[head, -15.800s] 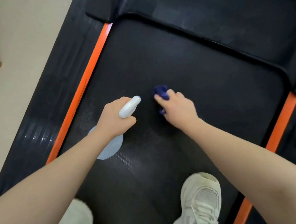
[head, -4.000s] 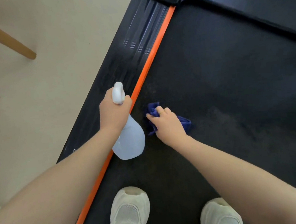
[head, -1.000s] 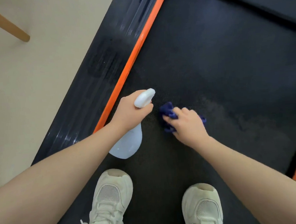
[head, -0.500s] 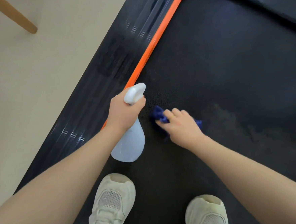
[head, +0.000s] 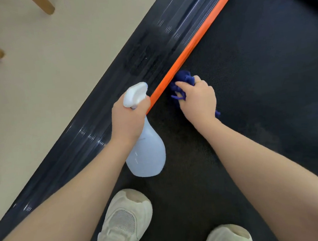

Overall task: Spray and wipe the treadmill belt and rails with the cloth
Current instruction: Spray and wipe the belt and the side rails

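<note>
belt (head: 246, 95): black, textured; taken as landmark. two pale shoes (head: 124, 222) are planted on its near end.
stripe (head: 192, 42): orange, laid along the belt's left edge.
rail (head: 132, 69): dark, ribbed, set just left of the stripe; beige floor (head: 57, 80) is seen beyond it.
cloth (head: 181, 81): blue, bunched, pressed on the belt at its left edge, touching the stripe.
right hand (head: 198, 100): fingers curled over the cloth, which is clamped beneath them.
bottle (head: 146, 151): pale spray type, held over the belt's left edge, head up.
left hand (head: 128, 120): wrapped round the bottle's neck, below the trigger head.
</note>
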Available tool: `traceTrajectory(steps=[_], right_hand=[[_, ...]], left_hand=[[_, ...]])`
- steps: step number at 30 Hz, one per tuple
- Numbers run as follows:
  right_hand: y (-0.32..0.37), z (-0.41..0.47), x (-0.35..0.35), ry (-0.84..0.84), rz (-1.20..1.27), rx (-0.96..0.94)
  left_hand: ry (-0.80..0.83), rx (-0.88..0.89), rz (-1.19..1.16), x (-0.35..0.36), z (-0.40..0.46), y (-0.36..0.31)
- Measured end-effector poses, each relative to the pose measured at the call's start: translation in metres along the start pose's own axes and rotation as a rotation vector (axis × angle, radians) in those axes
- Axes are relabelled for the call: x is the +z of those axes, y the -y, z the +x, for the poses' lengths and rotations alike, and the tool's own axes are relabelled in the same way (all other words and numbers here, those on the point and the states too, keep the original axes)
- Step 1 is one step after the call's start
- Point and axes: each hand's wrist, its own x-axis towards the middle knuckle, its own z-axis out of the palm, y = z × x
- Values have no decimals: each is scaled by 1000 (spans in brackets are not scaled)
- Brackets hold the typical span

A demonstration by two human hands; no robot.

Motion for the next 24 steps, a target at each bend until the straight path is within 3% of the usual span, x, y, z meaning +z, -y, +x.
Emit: traceTrajectory(steps=[2, 3, 6, 7, 12, 17, 18, 22, 24], right_hand=[[21, -9, 4, 0, 35, 215], [26, -13, 5, 35, 53, 200], [6, -9, -5, 153, 10, -167], [-4, 0, -10, 196, -14, -212], [11, -7, -8, 149, -54, 96], [1, -56, -13, 307, -15, -328], [-7, -52, -17, 308, -32, -335], [-38, -20, -29, 103, -124, 162], [-47, -31, -37, 115, -148, 228]], left_hand=[[32, 36, 20, 4, -1, -1], [55, 57, 34, 6, -1, -2], [90, 76, 80, 9, 1, -3], [88, 69, 83, 9, 2, -3], [110, 62, 92, 8, 3, -1], [124, 43, 111, 9, 2, -5], [123, 39, 110, 10, 1, -6], [227, 87, 122, 15, -10, -10], [323, 124, 140, 21, -19, -13]])
